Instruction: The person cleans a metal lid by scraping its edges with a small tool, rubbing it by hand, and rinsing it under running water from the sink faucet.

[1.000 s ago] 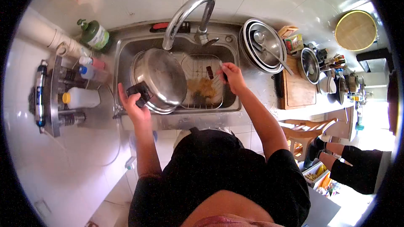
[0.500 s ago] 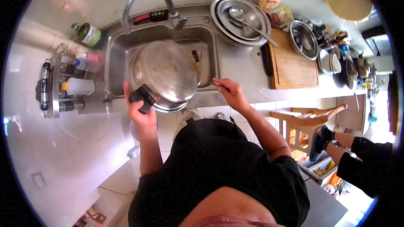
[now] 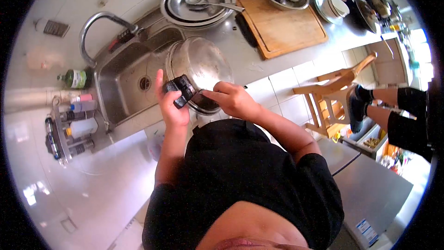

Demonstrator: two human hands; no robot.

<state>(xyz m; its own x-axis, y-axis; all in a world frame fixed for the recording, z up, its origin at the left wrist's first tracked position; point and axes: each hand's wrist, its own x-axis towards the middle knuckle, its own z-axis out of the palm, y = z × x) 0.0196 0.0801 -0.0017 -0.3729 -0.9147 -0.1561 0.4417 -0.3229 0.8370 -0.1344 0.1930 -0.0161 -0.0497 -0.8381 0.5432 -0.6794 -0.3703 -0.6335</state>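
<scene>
The left hand's [image 3: 175, 109] thumb and fingers clamp a black block [image 3: 181, 89], its index finger sticking up apart. The right hand's [image 3: 238, 103] curled fingers sit close together, tips at the block's right end; whether they pinch anything I cannot tell. Just beyond the block is a tilted metal pot [image 3: 208, 62], overlapping the right end of the sink [image 3: 121, 91].
</scene>
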